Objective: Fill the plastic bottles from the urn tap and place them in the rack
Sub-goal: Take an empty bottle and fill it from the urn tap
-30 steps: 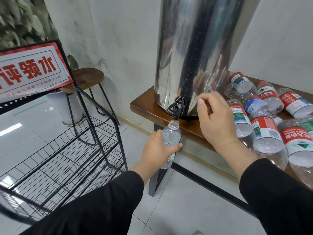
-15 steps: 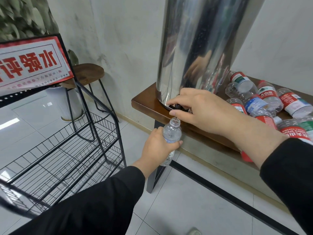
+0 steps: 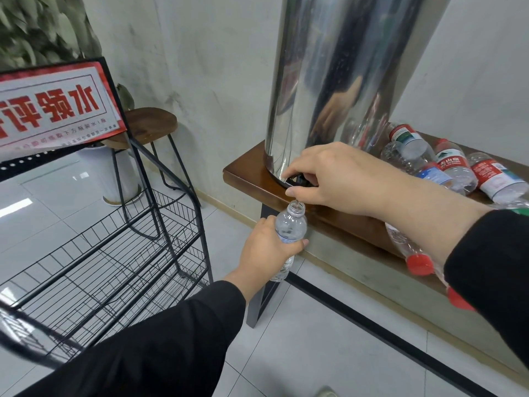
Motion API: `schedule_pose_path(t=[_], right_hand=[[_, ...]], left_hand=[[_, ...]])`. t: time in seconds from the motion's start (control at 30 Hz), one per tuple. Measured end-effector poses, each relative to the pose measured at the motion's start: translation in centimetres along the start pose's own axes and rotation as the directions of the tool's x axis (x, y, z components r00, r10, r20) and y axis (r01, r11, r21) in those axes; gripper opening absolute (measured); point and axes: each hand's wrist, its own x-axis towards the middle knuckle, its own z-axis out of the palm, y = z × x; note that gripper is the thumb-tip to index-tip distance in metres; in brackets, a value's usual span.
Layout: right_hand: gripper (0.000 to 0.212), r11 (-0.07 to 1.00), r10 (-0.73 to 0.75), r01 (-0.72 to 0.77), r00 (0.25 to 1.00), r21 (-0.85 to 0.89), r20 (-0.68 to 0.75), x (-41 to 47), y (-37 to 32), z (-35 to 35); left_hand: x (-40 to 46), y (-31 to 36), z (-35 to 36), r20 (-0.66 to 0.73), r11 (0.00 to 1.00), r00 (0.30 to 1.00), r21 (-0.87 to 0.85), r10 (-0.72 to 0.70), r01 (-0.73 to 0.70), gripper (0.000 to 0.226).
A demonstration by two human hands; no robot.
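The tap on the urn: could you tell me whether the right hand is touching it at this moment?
Touching. In the head view the right hand has its fingers curled over the black tap, thumb beneath, with no gap showing.

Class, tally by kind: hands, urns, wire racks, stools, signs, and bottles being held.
Hands: 2 (left hand grips the bottle, right hand pinches the tap)
Held bottle: 1
urn: 1
wire rack: 1
stool: 1
sign: 1
Total: 7

Mirrored red characters are seen on the red-bordered white paper sign (image 3: pixel 54 108); red-labelled clear plastic bottles' (image 3: pixel 452 164) print is illegible.
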Motion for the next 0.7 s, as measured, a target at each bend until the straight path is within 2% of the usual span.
schedule_pose_path(t=[0.23,0.7], right_hand=[[0.036,0.999,0.007,-0.006,0.999,-0.032,0.041,0.44,-0.16,0.27],[0.022,0.999,0.017,-0.016,0.999,-0.028,0.047,0.72,-0.53,0.67]], left_hand=[[-0.01,0.05,-0.10,-0.004,1.000,1.000,0.022,0.005,-0.004,0.057],[0.10,0.01,-0.11,0.002,1.000,1.000,0.022,-0.005,0.005,0.057]])
